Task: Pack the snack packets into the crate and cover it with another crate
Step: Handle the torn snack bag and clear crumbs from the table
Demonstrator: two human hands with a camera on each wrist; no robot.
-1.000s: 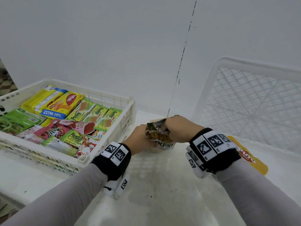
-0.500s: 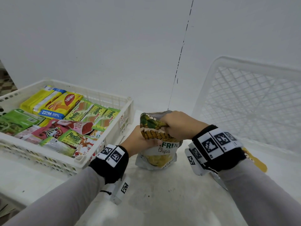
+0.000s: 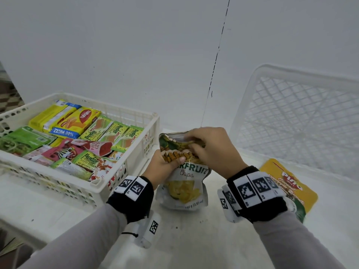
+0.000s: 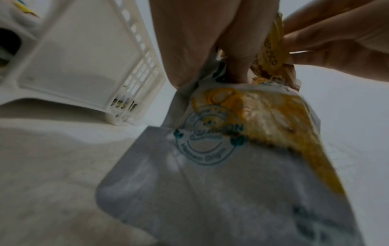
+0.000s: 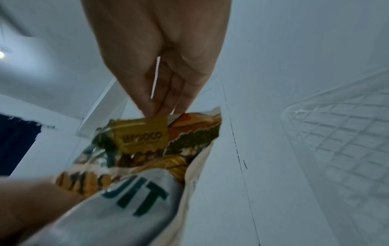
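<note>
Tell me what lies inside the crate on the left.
The crate holds snack packets: a yellow wafer pack marked "Extra 20%", green Pandan packs, a green pouch and a pink-red packet. They cover the crate's floor, so anything beneath them cannot be seen.

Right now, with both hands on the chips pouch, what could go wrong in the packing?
1. The left hand and right hand hold only the top of the chips pouch; its crumpled top may slip.
2. The cream crate already looks full, so the pouch may stick up under the cover crate.
3. The yellow packet could be forgotten.
</note>
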